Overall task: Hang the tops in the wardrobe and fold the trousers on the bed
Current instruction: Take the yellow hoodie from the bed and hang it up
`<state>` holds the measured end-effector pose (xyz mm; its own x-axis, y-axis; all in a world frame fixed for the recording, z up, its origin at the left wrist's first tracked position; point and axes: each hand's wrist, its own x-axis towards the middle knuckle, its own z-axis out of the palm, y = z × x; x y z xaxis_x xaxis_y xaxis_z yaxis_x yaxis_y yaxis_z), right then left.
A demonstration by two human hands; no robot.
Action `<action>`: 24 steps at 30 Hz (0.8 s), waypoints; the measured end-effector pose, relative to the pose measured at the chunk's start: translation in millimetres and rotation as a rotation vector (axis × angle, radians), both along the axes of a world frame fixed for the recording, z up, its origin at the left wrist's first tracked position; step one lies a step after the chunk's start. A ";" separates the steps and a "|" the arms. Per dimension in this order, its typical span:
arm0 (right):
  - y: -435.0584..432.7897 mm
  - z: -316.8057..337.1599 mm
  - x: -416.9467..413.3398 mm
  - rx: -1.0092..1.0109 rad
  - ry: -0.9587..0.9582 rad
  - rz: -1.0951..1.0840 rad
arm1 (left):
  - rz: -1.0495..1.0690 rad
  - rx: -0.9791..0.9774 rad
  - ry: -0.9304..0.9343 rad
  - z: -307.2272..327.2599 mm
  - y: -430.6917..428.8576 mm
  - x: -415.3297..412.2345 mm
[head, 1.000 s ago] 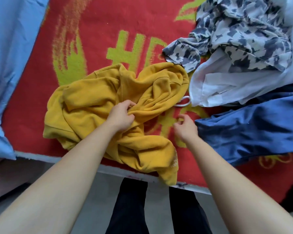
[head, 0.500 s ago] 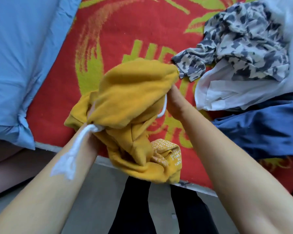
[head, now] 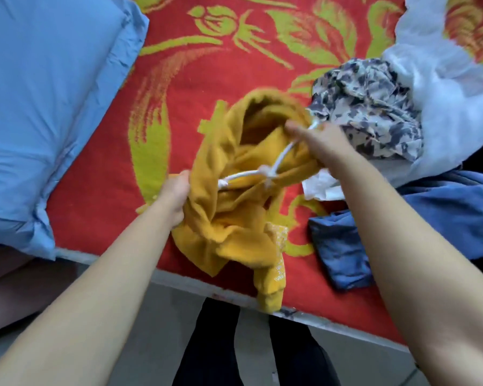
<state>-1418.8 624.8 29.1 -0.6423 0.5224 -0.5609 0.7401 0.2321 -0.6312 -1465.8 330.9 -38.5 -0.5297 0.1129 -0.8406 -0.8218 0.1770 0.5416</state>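
Note:
A mustard-yellow garment with a knotted white drawstring hangs bunched over the bed's front edge. My left hand grips its left edge. My right hand grips its upper right edge by the drawstring. The opening gapes between my hands, and a cuff with white lettering dangles below the mattress edge. A camouflage-print garment, a white garment and a blue denim piece lie heaped to the right.
The bed wears a red blanket with yellow-green flowers. A light blue pillow fills its left side. My dark-trousered legs stand on grey floor against the bed's front edge.
The yellow garment was lying crumpled on the blanket; both hands took hold of it, lifted it and spread its opening. The knotted drawstring now shows between my hands.

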 end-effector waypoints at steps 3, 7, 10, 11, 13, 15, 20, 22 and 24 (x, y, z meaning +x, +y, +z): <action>-34.2 -53.5 36.3 -0.076 -0.231 0.283 | -0.030 -0.197 -0.021 -33.6 -31.0 25.9; -60.9 -86.6 67.4 -0.256 -0.052 0.083 | -0.397 -0.458 0.129 -35.1 -38.6 45.0; -65.3 -95.5 68.9 -0.498 0.071 -0.174 | -0.466 -0.674 0.381 -43.1 -33.7 35.0; -67.6 -98.5 70.0 -0.531 0.084 -0.194 | -0.487 -0.662 0.421 -44.4 -28.2 30.0; -74.2 -97.3 73.1 -0.527 0.053 -0.143 | -0.603 -0.631 0.438 -49.6 -17.1 23.5; -79.9 -98.2 81.1 -0.475 0.005 -0.046 | -0.702 -0.690 0.454 -56.1 -11.1 18.8; -97.6 -109.2 90.4 -0.131 -0.080 0.250 | -0.309 -0.516 0.503 -53.3 -20.9 31.2; -99.0 -108.8 86.7 -0.051 -0.039 0.198 | -0.077 -0.433 0.421 -51.5 -35.1 40.1; -98.3 -100.3 78.9 -0.037 0.039 0.092 | 0.170 -0.339 0.274 -43.5 -49.8 42.2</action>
<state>-1339.9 526.5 -71.2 -0.7085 0.4396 -0.5521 0.6911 0.2739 -0.6688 -1423.5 281.0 -81.9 -0.7248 -0.2519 -0.6413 -0.6890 0.2567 0.6778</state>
